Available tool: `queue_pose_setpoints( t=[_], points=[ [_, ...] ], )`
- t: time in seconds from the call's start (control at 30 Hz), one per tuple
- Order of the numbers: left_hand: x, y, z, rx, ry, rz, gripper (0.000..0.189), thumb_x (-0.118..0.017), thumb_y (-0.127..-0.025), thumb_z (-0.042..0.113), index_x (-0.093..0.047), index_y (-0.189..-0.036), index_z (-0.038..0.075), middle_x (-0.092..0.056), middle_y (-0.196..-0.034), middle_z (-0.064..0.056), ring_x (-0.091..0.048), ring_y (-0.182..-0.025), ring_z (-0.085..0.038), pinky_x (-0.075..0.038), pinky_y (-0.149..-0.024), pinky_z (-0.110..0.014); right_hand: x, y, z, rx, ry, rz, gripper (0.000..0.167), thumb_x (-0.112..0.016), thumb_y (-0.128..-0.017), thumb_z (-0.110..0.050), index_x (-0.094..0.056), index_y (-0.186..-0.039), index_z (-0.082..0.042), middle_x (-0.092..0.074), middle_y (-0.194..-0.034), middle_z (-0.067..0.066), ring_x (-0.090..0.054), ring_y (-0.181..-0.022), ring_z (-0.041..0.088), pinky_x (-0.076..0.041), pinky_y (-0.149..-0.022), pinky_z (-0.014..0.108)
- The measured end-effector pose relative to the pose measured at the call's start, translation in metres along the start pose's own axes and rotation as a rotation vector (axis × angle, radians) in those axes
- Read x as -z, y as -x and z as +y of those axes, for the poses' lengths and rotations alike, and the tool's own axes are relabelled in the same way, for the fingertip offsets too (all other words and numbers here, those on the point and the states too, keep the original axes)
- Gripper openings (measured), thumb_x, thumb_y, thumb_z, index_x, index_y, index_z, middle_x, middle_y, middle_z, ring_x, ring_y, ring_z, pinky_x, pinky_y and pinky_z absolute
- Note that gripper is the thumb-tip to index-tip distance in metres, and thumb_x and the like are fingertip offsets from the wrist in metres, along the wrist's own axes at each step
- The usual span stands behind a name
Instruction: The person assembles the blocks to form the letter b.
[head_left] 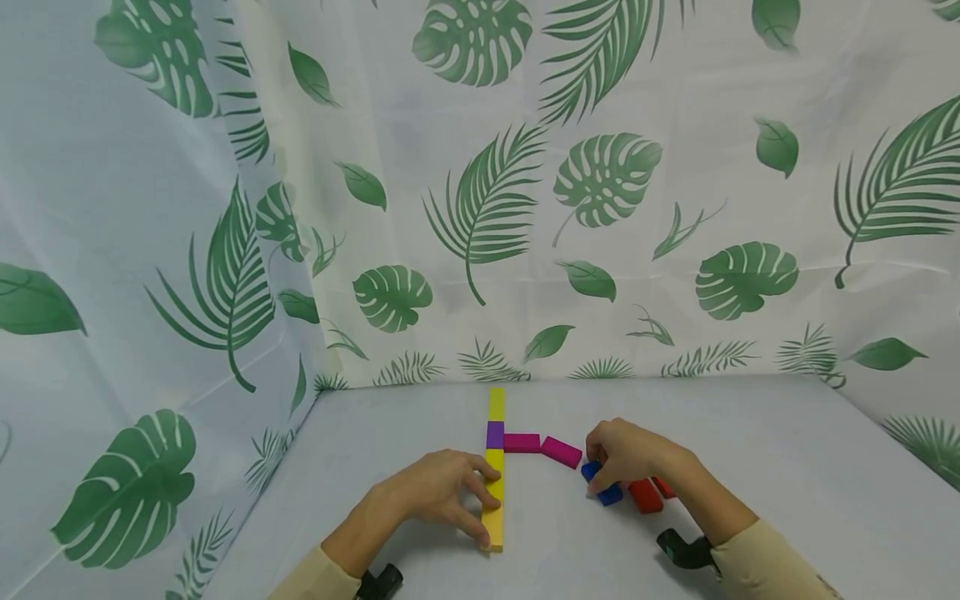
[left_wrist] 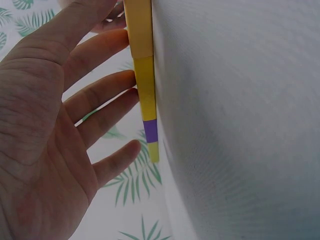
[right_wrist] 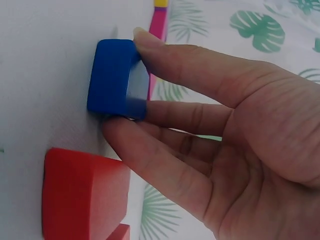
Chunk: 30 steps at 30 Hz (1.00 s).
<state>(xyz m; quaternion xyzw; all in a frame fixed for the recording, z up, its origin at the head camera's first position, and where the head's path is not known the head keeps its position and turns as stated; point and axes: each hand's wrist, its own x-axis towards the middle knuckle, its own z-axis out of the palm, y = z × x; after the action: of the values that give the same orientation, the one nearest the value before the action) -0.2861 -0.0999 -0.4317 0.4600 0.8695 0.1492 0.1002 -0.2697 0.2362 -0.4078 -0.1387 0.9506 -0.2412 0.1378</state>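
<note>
A straight row of blocks runs away from me: an orange-yellow block [left_wrist: 138,30] nearest, then a yellow block [left_wrist: 146,95], a purple block [head_left: 495,434] and another yellow block [head_left: 497,404] at the far end. My left hand [head_left: 438,492] rests along the near blocks, its fingers spread and fairly straight against their side. From the purple block, two magenta blocks [head_left: 522,442] [head_left: 562,452] branch rightward, the second angled toward me. My right hand [head_left: 637,450] pinches a blue block [right_wrist: 110,77] between thumb and forefinger, near the outer magenta block's end.
Right of the blue block lie two red blocks [head_left: 647,497], one partly hidden by my right forearm. A leaf-patterned curtain [head_left: 480,208] hangs behind the white table [head_left: 405,417] and along both sides. Dark wrist cameras [head_left: 682,550] sit under the sleeves.
</note>
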Motion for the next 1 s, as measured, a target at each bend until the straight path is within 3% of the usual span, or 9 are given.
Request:
queue_pose_setpoints(
  t=[0.4, 0.6, 1.0],
  points=[
    [-0.0007, -0.0012, -0.0005, -0.004, -0.018, 0.000, 0.044, -0.084, -0.076, 0.065, -0.081, -0.112, 0.039, -0.066, -0.138, 0.014, -0.057, -0.133, -0.009, -0.047, -0.114, -0.040, 0.0097, 0.0051, 0.0045, -0.017, -0.036, -0.080, 0.047, -0.095, -0.072, -0.011, -0.072, -0.113, -0.012, -0.068, -0.109, 0.004, -0.066, -0.082, 0.018, -0.062, -0.075, 0.040],
    [-0.0002, -0.0012, 0.0003, 0.006, -0.015, -0.001, 0.044, -0.084, -0.076, 0.064, -0.081, -0.112, 0.040, -0.066, -0.138, 0.014, -0.057, -0.133, -0.010, -0.047, -0.114, -0.041, 0.0093, 0.0044, 0.0059, -0.021, -0.043, -0.092, 0.046, -0.094, -0.072, -0.007, -0.073, -0.112, -0.012, -0.068, -0.104, 0.004, -0.066, -0.086, 0.020, -0.062, -0.077, 0.042],
    [-0.0008, -0.0011, 0.0007, 0.020, -0.018, 0.004, 0.045, -0.084, -0.074, 0.066, -0.081, -0.111, 0.041, -0.065, -0.138, 0.016, -0.057, -0.134, -0.009, -0.047, -0.114, -0.042, 0.0064, 0.0024, 0.0038, 0.010, 0.016, -0.066, 0.043, -0.095, -0.073, -0.015, -0.069, -0.107, -0.015, -0.067, -0.102, 0.001, -0.061, -0.091, 0.020, -0.060, -0.080, 0.046]
  ],
)
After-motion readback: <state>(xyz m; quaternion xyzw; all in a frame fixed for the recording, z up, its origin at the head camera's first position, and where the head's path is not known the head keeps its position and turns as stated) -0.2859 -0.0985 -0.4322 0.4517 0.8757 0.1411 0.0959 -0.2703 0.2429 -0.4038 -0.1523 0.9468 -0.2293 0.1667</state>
